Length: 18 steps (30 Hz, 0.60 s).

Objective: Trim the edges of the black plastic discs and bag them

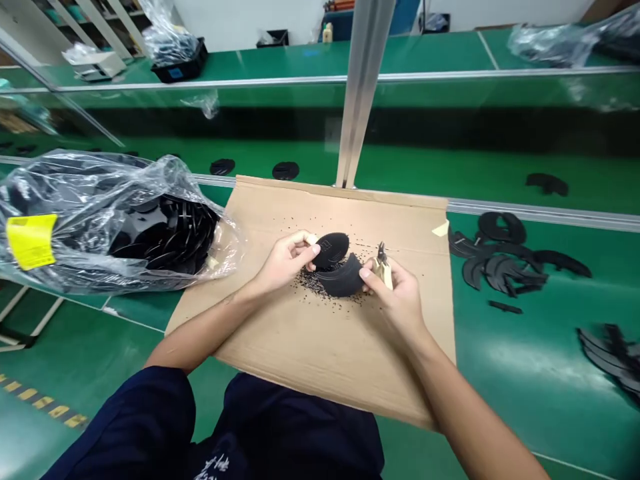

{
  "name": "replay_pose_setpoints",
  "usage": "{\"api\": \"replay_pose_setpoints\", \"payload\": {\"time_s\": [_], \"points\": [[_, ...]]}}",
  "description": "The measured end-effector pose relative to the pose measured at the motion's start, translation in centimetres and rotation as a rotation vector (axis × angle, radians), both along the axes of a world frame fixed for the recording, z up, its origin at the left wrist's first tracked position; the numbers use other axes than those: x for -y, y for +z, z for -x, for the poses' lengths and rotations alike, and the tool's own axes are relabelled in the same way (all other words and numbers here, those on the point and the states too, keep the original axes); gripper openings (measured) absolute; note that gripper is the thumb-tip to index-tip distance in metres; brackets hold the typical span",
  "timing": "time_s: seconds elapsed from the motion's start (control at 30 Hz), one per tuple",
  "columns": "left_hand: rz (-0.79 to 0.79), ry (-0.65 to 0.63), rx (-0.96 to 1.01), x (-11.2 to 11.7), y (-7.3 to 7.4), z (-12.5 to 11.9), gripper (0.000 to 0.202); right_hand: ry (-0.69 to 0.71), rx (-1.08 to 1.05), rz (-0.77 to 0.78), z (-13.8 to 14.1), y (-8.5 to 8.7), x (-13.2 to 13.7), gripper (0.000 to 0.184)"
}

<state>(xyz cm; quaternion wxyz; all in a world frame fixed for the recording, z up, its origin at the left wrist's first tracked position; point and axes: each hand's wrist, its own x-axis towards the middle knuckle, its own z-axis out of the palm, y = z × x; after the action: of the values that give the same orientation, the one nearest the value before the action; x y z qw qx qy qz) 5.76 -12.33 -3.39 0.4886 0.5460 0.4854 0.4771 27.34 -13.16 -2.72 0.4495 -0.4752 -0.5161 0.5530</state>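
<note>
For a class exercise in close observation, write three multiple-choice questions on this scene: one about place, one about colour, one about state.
1. Where do the small black crumbs lie?
A. On the brown cardboard sheet
B. Inside a drawer
C. On a metal tray

2. What colour is the label on the clear plastic bag?
A. Red
B. Yellow
C. Blue

3. The left hand grips a curved black piece. What is the right hand doing?
A. Lying open
B. Holding small cutters with beige handles
C. Holding a pen

Answers:
1. A: they are scattered across the cardboard.
2. B: the label is plainly yellow.
3. B: its fingers close around the handles.
</note>
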Motion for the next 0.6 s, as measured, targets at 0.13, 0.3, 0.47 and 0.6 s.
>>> {"api": "replay_pose_setpoints", "payload": {"time_s": [0.13,0.3,0.47,0.6], "points": [[-0.051,-0.068,-0.07,0.6,-0.7,0.1,0.04,0.012,0.036,-0.008,0.0,0.1,0.1,0.027],[-0.19,-0.213,-0.338,0.9,-0.1,1.0,0.053,0.089,0.09,-0.036,0.2,-0.2,0.3,0.025],[-0.155,-0.256,-0.354,1.0,0.1,1.3,0.018,0.152,0.132,-0.068,0.5,-0.4,0.7,0.018],[-0.082,-0.111,-0.146,1.0,0.1,1.6,0.029,0.119,0.143,-0.074,0.6,-0.4,0.8,0.017]]}}
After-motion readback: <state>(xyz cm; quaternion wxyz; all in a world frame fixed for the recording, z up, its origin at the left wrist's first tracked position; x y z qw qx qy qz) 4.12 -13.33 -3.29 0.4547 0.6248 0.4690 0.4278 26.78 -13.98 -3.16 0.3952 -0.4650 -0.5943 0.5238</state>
